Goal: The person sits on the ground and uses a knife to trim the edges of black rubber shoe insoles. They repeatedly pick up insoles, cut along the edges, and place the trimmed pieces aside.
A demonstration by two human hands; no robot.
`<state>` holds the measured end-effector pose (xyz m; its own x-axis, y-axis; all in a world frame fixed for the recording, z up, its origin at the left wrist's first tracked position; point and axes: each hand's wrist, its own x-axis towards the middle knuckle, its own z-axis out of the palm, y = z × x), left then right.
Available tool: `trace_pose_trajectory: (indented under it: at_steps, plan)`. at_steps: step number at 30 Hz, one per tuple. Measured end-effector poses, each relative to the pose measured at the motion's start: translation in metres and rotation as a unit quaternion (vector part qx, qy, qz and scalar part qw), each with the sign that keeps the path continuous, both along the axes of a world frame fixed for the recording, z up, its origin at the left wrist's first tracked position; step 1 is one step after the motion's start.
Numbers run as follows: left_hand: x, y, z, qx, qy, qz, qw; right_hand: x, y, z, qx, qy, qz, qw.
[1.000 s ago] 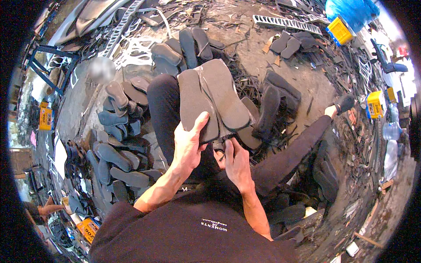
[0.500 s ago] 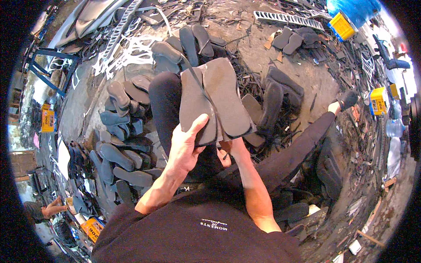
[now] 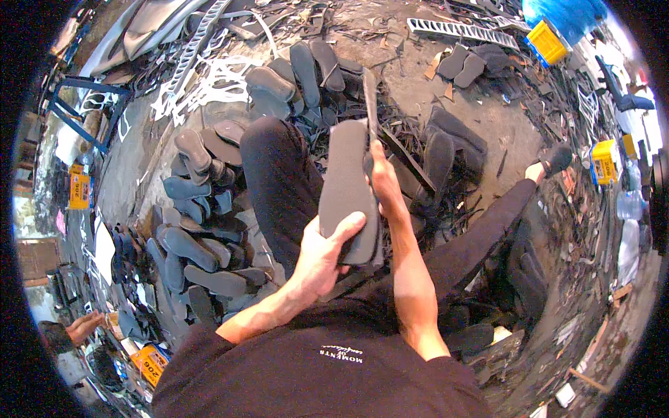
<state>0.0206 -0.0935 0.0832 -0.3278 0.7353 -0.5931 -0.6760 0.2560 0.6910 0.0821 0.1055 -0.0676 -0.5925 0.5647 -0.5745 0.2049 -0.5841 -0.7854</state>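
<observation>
A grey shoe sole of foam, with layers showing along its edge, stands lengthwise before my body. My left hand grips its near end, thumb lying over the top face. Beside its right edge, my right hand is closed around what looks like a knife, its long narrow blade pointing away from me. The handle is hidden in my fingers. Just right of that hand is a long dark flat piece, seen edge-on; whether it is held I cannot tell.
Piles of cut soles lie on the left, with more soles ahead and a dark stack to the right. White cut-out sheets, dark offcuts and yellow containers surround me. Another person's hand shows at far left.
Two soles were side by side in my left hand; now one shows there, turned upright. My right hand has come out from underneath to its right side, and the blade now shows.
</observation>
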Motion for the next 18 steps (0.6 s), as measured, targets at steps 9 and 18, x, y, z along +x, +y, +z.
trace_pose_trajectory:
  at_steps: [9,18]
  plan:
    - [-0.037,0.031,-0.051,0.051,0.076,-0.101,0.991,0.123,-0.134,0.101,0.16,-0.04,0.033,0.986]
    - [-0.039,0.048,-0.01,0.022,-0.05,-0.149,0.987,0.141,-0.17,0.08,0.492,-0.218,-0.078,0.839]
